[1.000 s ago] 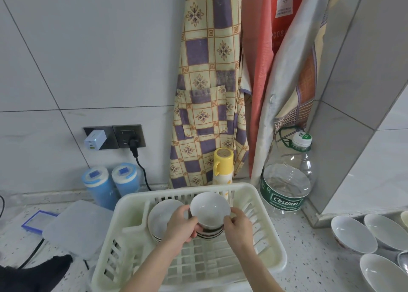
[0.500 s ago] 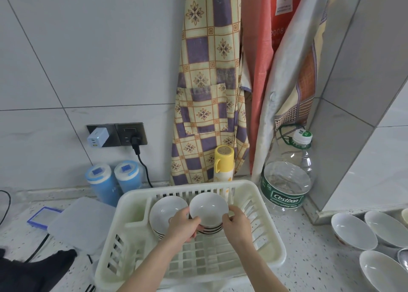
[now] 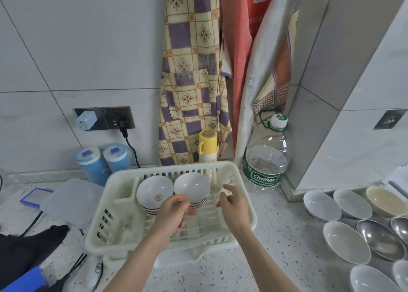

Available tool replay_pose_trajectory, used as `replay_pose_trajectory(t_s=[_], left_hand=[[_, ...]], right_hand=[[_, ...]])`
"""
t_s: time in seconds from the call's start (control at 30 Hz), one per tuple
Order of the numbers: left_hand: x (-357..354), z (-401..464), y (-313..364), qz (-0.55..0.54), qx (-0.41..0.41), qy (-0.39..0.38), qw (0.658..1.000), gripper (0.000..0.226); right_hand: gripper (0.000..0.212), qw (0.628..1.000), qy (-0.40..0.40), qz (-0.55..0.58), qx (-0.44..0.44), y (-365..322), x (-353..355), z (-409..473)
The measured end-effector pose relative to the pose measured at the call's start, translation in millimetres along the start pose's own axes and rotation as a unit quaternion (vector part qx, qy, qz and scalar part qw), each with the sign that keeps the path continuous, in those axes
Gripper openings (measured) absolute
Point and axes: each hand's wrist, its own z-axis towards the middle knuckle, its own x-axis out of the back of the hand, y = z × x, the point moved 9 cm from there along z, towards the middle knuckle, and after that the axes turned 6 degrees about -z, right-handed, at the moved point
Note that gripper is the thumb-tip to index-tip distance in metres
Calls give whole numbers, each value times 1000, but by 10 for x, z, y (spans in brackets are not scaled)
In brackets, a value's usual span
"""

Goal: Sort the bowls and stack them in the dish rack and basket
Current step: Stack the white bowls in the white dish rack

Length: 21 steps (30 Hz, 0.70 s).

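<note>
Head view: two stacks of white bowls, a left stack and a right stack, are seen leaning side by side at the far end of the cream dish rack. Just near of them, the left hand and right hand are held released, grasping nothing. More bowls are laid on the counter at right.

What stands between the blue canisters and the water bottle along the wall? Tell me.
In the head view, a yellow flask stands between the blue canisters and the water bottle, before a hanging checked apron.
</note>
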Motion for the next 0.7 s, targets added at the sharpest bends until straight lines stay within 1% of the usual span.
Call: replay_pose_trajectory(t_s=[0.13,0.27,0.33,0.4,0.53,0.63,0.7], left_hand=[[-369,-281,-39,-19,-18,-6,1000,13],[-1033,-520,-163,-13,-22,-30,999,13],[-1480,-619,-329,-4,6,-52,999,14],[-1981,-722,-565,22,46,-92,994,14],[-2900,-937,-1100,80,111,-151,979,18],[-3438,-1082,-1445,105,151,-176,967,30],[-3722,-1185,-1622,108,174,-190,960,42]], right_hand=[[30,998,13,56,11,138,488,-118],[28,997,31,75,10,427,1149,-190],[27,996,45,71,5,629,1542,-227],[26,997,57,55,-2,865,1934,-263],[25,994,88,48,-49,1422,2699,-344],[25,988,105,66,-94,1857,3131,-477],[22,980,107,101,-135,2164,3279,-628]])
